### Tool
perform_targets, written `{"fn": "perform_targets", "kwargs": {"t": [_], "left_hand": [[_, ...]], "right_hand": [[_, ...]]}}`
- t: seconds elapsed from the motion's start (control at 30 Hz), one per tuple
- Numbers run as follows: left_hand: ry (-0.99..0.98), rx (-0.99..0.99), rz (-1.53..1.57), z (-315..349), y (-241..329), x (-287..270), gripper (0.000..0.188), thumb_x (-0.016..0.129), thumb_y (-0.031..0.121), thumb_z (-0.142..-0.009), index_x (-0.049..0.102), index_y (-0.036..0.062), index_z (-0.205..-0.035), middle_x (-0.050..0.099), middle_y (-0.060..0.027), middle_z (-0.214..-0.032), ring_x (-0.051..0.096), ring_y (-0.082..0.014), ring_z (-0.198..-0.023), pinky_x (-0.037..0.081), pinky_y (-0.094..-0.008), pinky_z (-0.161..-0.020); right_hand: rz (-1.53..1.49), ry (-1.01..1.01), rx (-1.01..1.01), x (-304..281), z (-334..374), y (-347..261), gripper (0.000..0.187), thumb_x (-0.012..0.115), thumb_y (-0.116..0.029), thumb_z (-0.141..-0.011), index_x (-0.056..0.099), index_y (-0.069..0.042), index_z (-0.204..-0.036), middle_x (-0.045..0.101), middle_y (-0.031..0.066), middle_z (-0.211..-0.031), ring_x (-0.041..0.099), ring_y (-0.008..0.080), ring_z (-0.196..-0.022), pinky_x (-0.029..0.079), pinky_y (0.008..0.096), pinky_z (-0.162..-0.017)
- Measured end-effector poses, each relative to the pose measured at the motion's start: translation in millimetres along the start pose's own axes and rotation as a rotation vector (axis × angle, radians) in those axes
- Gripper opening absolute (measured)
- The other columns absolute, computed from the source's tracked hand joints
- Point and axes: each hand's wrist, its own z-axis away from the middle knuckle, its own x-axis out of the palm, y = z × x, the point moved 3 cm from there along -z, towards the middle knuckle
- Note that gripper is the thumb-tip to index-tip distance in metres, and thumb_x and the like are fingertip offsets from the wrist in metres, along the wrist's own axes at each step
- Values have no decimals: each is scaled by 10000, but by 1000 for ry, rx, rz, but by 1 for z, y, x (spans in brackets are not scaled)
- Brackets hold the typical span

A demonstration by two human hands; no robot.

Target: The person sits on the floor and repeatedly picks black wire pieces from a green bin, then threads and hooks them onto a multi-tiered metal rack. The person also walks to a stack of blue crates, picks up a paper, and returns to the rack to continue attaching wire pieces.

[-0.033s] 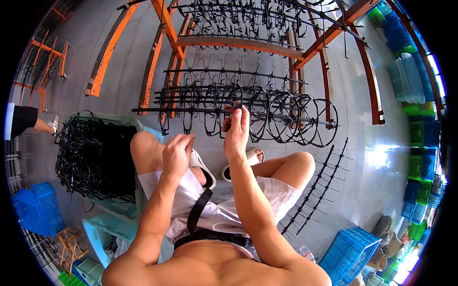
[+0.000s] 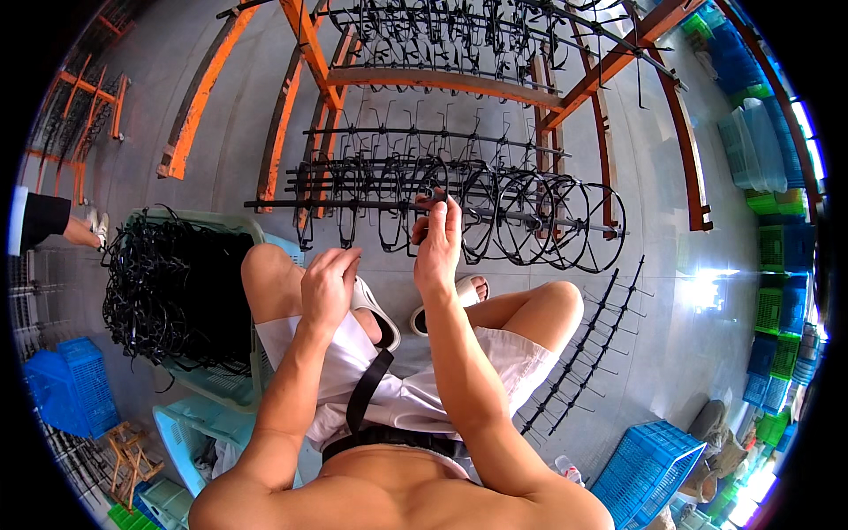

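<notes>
Reaching farthest from the body, the right grip (image 2: 437, 252) stood against the near black rod (image 2: 375, 204), thumb and fingers drawn in at the shaft; could not tell whether they pinched the rod itself or a small part on it. The left grip (image 2: 327, 287) hung lower and to the left, fingers bunched close, short of the rod; nothing was visible between them, though the inner side was hidden. The near rod ran crosswise at the right grip's fingertips and carried open black frames, with spoked hoops to the right of that grip, the rightmost hoop (image 2: 624, 215) overlapping its neighbours. Judged chief risk: snagging. Because the hoops crowded one another just right of the right grip, a pull there could drag several together or bend a thin rim. Second: turning. With the left grip off the shaft, a sideways push by the right fingers alone might have rolled the rod; its support could not be made out. Third: pricks. The pronged rod (image 2: 424, 132) beyond the right grip put wire ends in the path of an overreach. Left of the left grip, black strips (image 2: 150, 291) lay tangled in a pale green crate (image 2: 216, 386); pulling one loose could bring others with it. Right of and below the right grip, a spiked rod (image 2: 597, 346) lay on the floor near the right knee (image 2: 561, 305); careless shifting could scrape skin.
</notes>
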Motion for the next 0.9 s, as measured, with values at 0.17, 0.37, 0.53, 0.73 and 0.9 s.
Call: {"fn": "perform_targets", "kwargs": {"t": [0.17, 0.37, 0.53, 0.73, 0.9], "left_hand": [[4, 12, 9, 0, 1, -1, 148, 646, 75, -779, 672, 68, -925, 634, -86, -824, 593, -282, -765, 479, -365, -676], [62, 52, 43, -7, 1, -3, 162, 673, 60, -754, 672, 62, -916, 644, -86, -795, 595, -274, -737, 480, -356, -655], [131, 84, 71, -15, 1, -6, 149, 690, 48, -744, 675, 47, -893, 647, -86, -785, 598, -258, -727, 485, -345, -654], [185, 104, 119, -25, 1, -4, 134, 699, 55, -746, 679, 43, -878, 651, -84, -779, 602, -248, -714, 489, -338, -648], [153, 68, 133, -27, 2, 1, 134, 701, 55, -744, 679, 42, -876, 649, -82, -781, 601, -247, -715, 491, -336, -649]], "right_hand": [[-41, -33, -38, 0, 1, 0, 272, 393, -266, -1002, 471, -79, -1184, 601, 7, -970, 410, 44, -569, 336, 185, -475], [-122, -110, -19, -9, 11, 1, 259, 410, -217, -996, 488, -52, -1181, 611, 39, -1019, 464, 64, -645, 391, 199, -586], [-113, -105, -40, -18, 27, 10, 304, 488, -143, -958, 474, -19, -1235, 577, 20, -1005, 495, 74, -840, 400, 194, -751], [-134, -79, -115, -22, 39, 21, 350, 573, -42, -899, 476, 0, -1233, 552, 17, -1033, 507, 79, -936, 414, 201, -812], [-11, 27, -91, -14, 41, 25, 286, 574, -89, -913, 516, 14, -1174, 563, 12, -970, 505, 61, -846, 424, 192, -751]]}}
